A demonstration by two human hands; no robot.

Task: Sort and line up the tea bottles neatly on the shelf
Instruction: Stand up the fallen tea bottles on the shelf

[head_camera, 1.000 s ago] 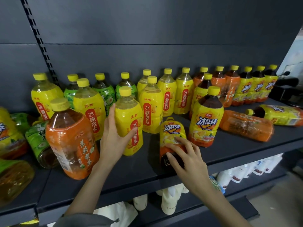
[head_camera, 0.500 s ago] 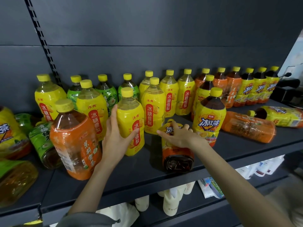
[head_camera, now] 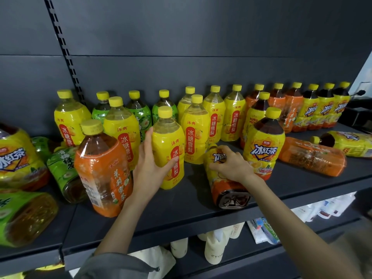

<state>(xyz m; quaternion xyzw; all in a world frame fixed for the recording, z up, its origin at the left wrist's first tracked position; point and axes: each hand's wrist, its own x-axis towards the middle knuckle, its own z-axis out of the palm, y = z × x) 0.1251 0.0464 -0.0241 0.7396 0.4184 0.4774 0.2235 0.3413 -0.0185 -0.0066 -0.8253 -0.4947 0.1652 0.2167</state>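
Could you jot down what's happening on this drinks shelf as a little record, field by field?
Place: dark shelf crowded with tea bottles
Left hand: grips an upright yellow pear-drink bottle
Right hand: grips a lying iced tea bottle, base toward the camera
Back row: upright bottles, mostly grouped by label colour
Also lying down: orange bottle on the right, green bottle on the left

The yellow bottle (head_camera: 167,141) in the left fingers (head_camera: 148,137) reads 冰糖雪梨; the lying bottle (head_camera: 225,188) under the right fingers (head_camera: 226,156) shows 冰.
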